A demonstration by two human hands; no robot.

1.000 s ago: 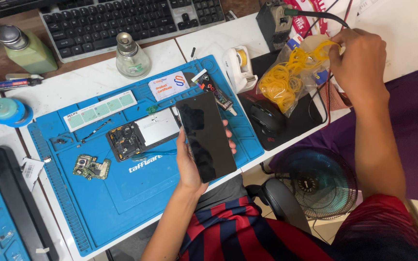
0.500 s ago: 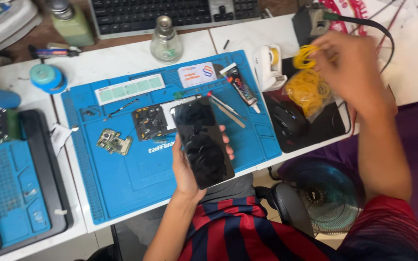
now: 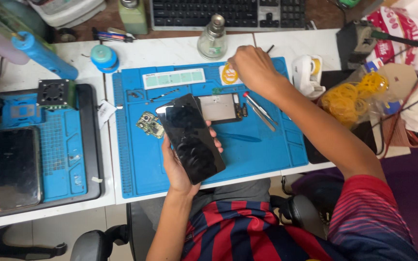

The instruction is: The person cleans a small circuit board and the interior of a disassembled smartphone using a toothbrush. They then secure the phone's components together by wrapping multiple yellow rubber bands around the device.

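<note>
Currently we hold a dark smartphone (image 3: 191, 137) in our left hand (image 3: 182, 162) near the middle of the frame, fingers curled around its edges, screen up, above the blue work mat (image 3: 136, 159). Our right hand (image 3: 252, 70) rests at the mat's upper edge, fingers bent down on a yellow rubber band (image 3: 229, 75); we cannot tell whether they pinch it. At the right of the frame a clear plastic bag (image 3: 359, 94) holds many yellow rubber bands. Upper centre, a glass bottle (image 3: 212, 38) stands by the keyboard (image 3: 228, 12). Between our hands lie an open phone frame (image 3: 221, 107), a small circuit board (image 3: 150, 124) and tweezers (image 3: 261, 112). At left, a second phone (image 3: 18, 166) lies on a blue tray (image 3: 54, 159).
</note>
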